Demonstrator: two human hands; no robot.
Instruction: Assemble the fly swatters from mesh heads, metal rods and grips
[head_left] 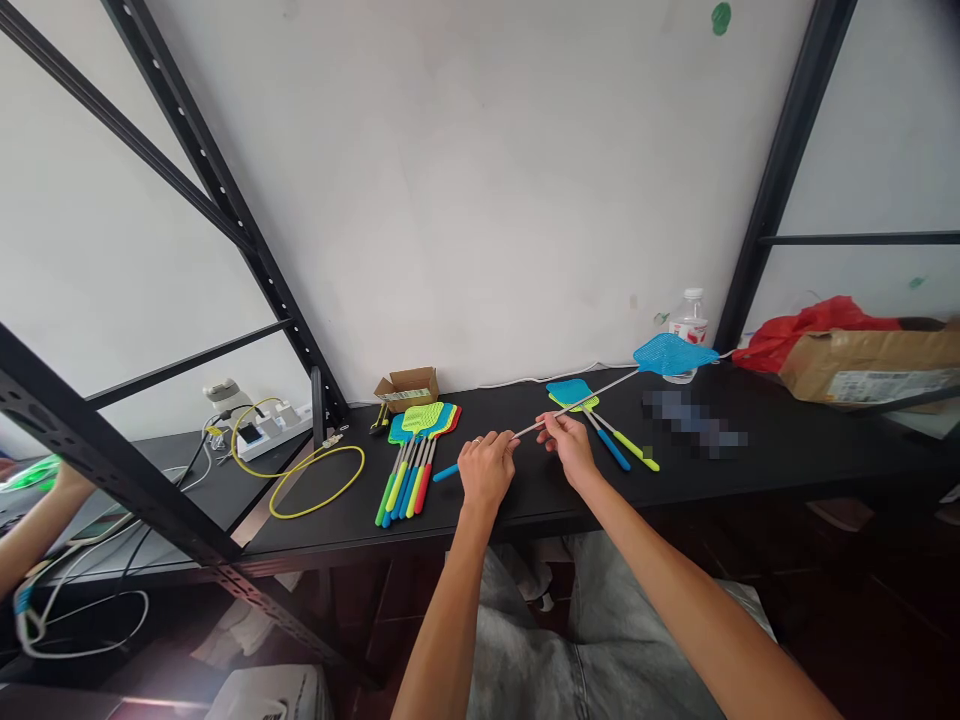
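Observation:
A blue fly swatter (675, 355) with a metal rod slants across in front of me, its head raised at the right near a plastic bottle. My left hand (486, 468) is wrapped round its blue handle, whose end sticks out at the left. On the thin rod, my right hand (566, 440) pinches with thumb and fingers. Several swatters in green, yellow, blue and red (424, 420) lie fanned together left of my hands. Behind my right hand, a smaller group holds a blue swatter (616, 450) and a yellow-green swatter (637, 452).
A small open cardboard box (409, 384) stands by the wall. A yellow cable (315, 505) loops near a power strip (276, 432) at left. The bottle (688, 318) and a larger carton (862, 365) are at right. Another person's arm (45, 520) shows at far left, beyond the black shelf post (247, 240).

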